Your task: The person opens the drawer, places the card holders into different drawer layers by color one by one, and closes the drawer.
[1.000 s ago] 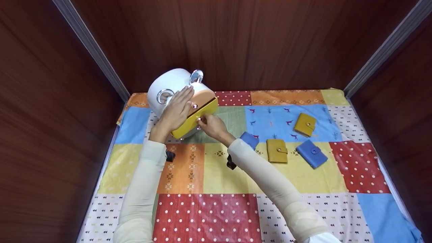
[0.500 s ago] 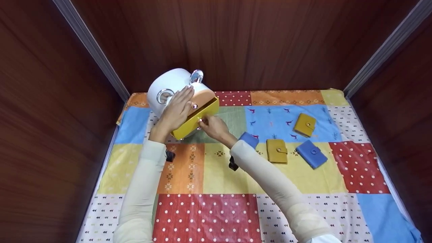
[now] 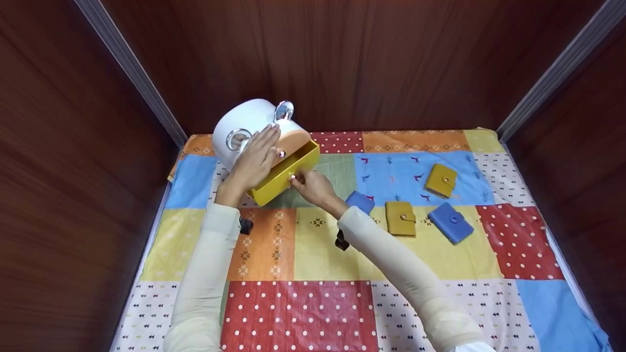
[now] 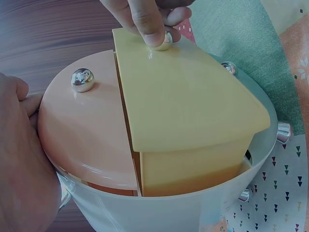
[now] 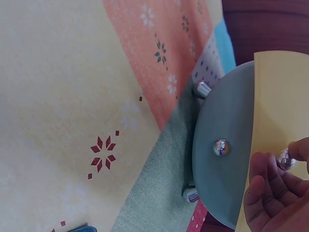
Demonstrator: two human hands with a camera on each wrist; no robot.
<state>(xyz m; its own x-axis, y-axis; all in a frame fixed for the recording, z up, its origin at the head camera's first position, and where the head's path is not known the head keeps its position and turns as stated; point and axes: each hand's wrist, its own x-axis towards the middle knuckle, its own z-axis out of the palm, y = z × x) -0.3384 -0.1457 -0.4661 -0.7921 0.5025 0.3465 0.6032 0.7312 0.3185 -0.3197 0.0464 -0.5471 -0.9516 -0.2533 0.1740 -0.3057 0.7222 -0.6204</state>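
Observation:
A white rounded drawer box [image 3: 249, 117] with silver rings and short metal feet stands at the back left of the cloth. Its front has an orange drawer [image 4: 87, 130], a yellow drawer [image 3: 266, 190] and a grey-green drawer [image 5: 224, 116], each with a silver knob. Straight-fingered, my left hand [image 3: 254, 161] rests on the box's upper side beside the orange front. My right hand [image 3: 315, 186] pinches the yellow drawer's knob [image 5: 286, 160] between thumb and finger. The yellow drawer is partly pulled out; part of its inside shows, the rest is hidden.
Small snap-strap wallets lie right of the box: a blue one [image 3: 361, 201] partly behind my right forearm, a mustard one [image 3: 401, 218], another blue one [image 3: 451, 223] and another mustard one [image 3: 441, 181]. A patchwork cloth [image 3: 298, 313] covers the table; brown panels [image 3: 371, 63] enclose it.
The yellow drawer has slid further out toward me and to the right, with my right hand moving along on its knob. My left hand has stayed on the box.

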